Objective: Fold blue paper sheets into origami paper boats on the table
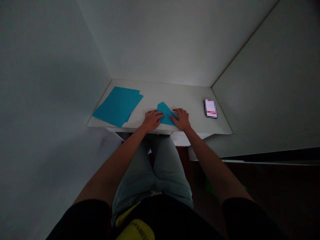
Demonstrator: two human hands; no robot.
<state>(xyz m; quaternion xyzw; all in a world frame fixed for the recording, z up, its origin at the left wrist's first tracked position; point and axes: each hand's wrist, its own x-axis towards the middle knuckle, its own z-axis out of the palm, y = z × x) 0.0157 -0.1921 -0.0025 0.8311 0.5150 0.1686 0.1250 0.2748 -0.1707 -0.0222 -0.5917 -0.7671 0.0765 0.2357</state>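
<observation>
A small folded piece of blue paper lies on the white desk between my hands, its narrower end pointing toward the wall. My left hand rests on its left edge, fingers stretched out over the paper. On the other side, my right hand has its thumb on the paper and its fingers spread over the right edge. Both hands are open and press down rather than grip. Parts of the paper's sides are hidden under the fingers.
Large blue paper sheets lie overlapping on the desk's left side, one corner past the front edge. A phone with a lit, blurred screen lies at the right. Walls close in the white desk at the back and sides.
</observation>
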